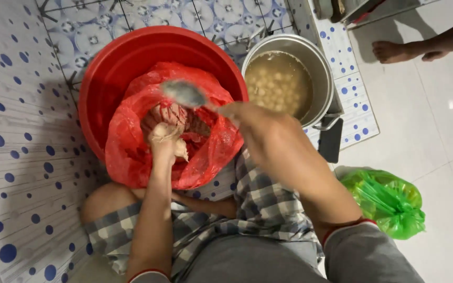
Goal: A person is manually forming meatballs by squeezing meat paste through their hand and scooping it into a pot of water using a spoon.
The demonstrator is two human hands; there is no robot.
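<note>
A red plastic basin [106,68] sits on the tiled floor, holding a red plastic bag [127,152] with pale meat paste inside. My left hand [164,137] is down in the bag, closed on a lump of the paste [182,152] and smeared with it. My right hand [237,112] holds a metal spoon [184,94] over the bag's mouth, its bowl blurred. To the right stands a metal pot [279,78] of cloudy water with several pale balls floating in it.
A green plastic bag [389,202] lies on the white floor at right. Another person's bare foot [394,51] stands at the top right. Blue-dotted tile walls and a step surround the basin. My knees in checked shorts are below.
</note>
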